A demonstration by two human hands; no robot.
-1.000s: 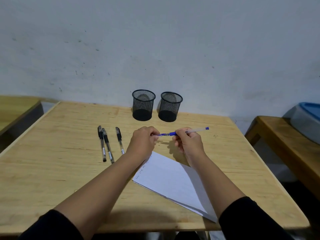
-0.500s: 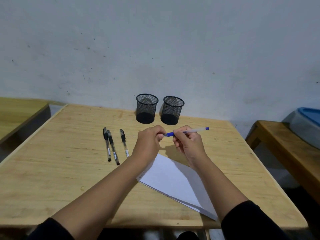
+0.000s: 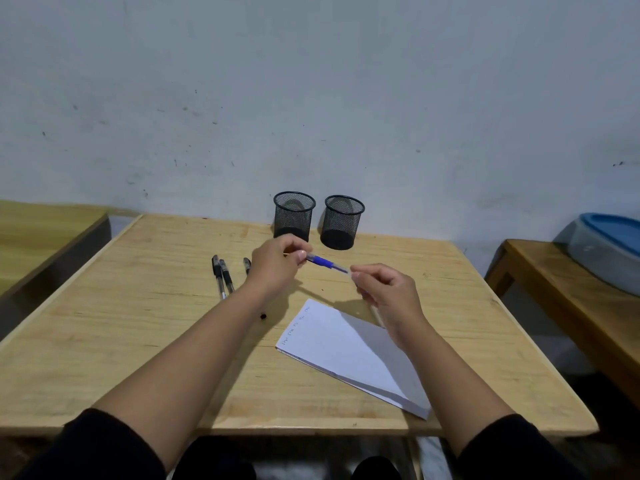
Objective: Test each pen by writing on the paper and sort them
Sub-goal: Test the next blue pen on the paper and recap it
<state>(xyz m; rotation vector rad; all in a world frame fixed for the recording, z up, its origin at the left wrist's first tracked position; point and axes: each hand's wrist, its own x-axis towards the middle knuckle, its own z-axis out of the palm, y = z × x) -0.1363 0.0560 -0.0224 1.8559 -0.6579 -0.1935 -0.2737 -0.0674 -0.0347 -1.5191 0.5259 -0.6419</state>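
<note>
The blue-gripped ballpoint pen (image 3: pixel 327 263) is held in the air above the light wooden counter (image 3: pixel 138 327), between the two hands and in front of the two black wire-mesh pen cups (image 3: pixel 318 218). The left hand (image 3: pixel 277 266) pinches the cap end, with its fingers (image 3: pixel 300 255) clamped on that end. The right hand (image 3: pixel 388 294) is curled at the opposite end, near the clear barrel; whether its fingers actually grip the barrel, or a separate piece, cannot be told from the head view. This two-handed hold along the pen's axis suits pulling the cap on or off, so the step in hand is judged to be capping or uncapping.

The white sheet of paper (image 3: pixel 349 348) lies flat on the counter just below the right hand, angled toward the writing side. A row of small scribbles along its upper left edge indicates that some testing is already done.

Three black-capped pens (image 3: pixel 223 275) lie side by side to the left of the left hand, parallel and well apart from the cups, probably staged as the untested group. Both cups appear to hold no pens, so sorting is judged to be at an early stage.

A blue-lidded grey plastic tub (image 3: pixel 606 251) rests on a separate bench at the right.
</note>
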